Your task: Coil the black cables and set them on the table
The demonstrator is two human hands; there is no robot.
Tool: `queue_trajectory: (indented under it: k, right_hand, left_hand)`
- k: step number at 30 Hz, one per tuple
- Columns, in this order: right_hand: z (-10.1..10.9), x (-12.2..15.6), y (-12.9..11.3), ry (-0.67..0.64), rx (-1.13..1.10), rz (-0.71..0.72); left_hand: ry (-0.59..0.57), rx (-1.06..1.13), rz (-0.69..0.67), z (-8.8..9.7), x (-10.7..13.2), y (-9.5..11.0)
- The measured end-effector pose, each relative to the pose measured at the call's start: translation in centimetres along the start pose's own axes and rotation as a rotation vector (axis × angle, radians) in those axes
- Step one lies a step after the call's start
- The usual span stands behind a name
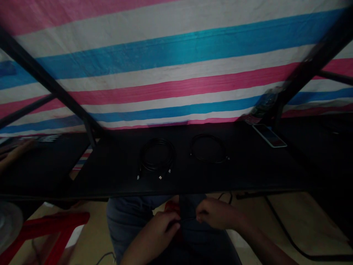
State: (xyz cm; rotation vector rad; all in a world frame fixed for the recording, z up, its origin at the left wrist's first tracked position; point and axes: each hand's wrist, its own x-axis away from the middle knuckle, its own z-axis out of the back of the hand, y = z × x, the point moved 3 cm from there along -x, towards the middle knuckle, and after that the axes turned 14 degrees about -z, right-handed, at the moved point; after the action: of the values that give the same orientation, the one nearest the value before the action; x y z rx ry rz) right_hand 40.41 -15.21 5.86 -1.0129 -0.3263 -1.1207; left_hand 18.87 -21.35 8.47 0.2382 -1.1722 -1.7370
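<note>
low in view, under the near edge of the black table (110, 173) and over the lap: pinching a thin dark cable (189, 219) between left hand (161, 224) and right hand (215, 213), fingers of both closed narrowly on it, hands just apart. something red (172, 206) just behind the left hand, too dim to tell what. up on the table, well apart from the hands: left coiled cable (157, 156) with pale plug ends toward the near edge, right coiled cable (207, 148) beside it, not touching. farther right, a phone (269, 135) lying flat, a bottle (263, 105) behind it. at the far left, another person's hand (13, 152). behind everything, a striped tarp (176, 55).
</note>
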Motion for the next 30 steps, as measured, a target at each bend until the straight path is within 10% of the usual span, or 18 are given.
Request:
queue_trajectory:
  k: [5,16,24,30]
  right_hand:
    - [0.8,0.5,-1.1,0.06,-0.105,0.166]
    - [-1.8,0.5,-2.0,-0.02,0.078,-0.028]
    - [1.1,1.1,-1.8,0.054,-0.031,0.079]
    - [0.0,1.1,-3.5,0.044,-0.135,0.238]
  left_hand:
    - [0.064,0.019,-0.014,2.8,0.3,1.2]
    - [-0.129,-0.042,0.027,-1.7,-0.8,1.4]
    - [0.055,0.018,-0.055,1.7,-0.7,1.2]
    - [-0.027,0.053,-0.098,1.1,-1.3,3.1]
